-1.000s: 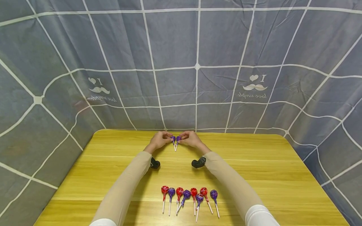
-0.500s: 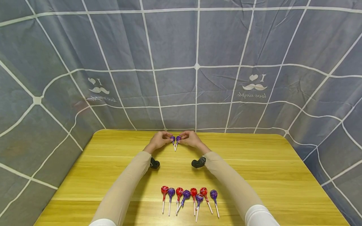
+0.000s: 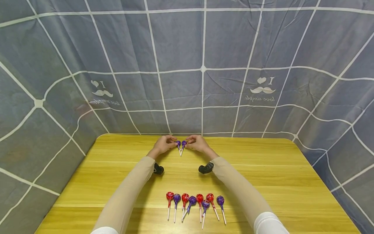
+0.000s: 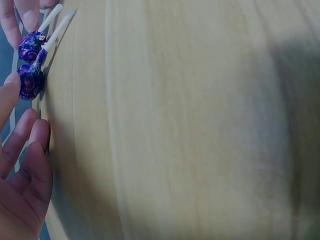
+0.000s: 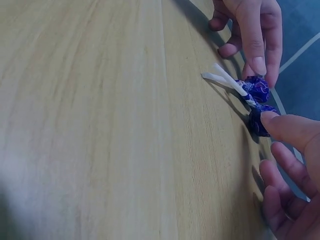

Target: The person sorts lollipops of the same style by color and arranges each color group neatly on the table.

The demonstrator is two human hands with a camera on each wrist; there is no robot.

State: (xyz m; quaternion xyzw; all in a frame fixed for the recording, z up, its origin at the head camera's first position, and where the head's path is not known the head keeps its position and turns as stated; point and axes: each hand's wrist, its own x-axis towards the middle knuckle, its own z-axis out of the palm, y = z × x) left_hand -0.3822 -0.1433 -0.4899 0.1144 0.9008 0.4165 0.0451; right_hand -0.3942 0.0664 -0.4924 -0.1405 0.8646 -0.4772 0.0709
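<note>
At the far side of the table, my left hand [image 3: 163, 145] pinches the wrapped head of a purple lollipop [image 4: 30, 82] between thumb and fingers. My right hand [image 3: 198, 143] likewise pinches a second purple lollipop [image 5: 260, 121] by its head. The two heads sit side by side, and their white sticks [image 3: 180, 152] slant toward me and converge in a V. In the wrist views the sticks lie close over the wood, with shadows beside them. The remaining fingers of both hands curve loosely near the table's far edge.
On the wooden table [image 3: 263, 182], nearer to me, a row of red lollipops [image 3: 169, 196] and purple lollipops [image 3: 220, 200] lies with sticks toward me. Black wrist devices [image 3: 206, 168] hang under both forearms. A grey curtain [image 3: 181, 91] with white lines stands right behind the table.
</note>
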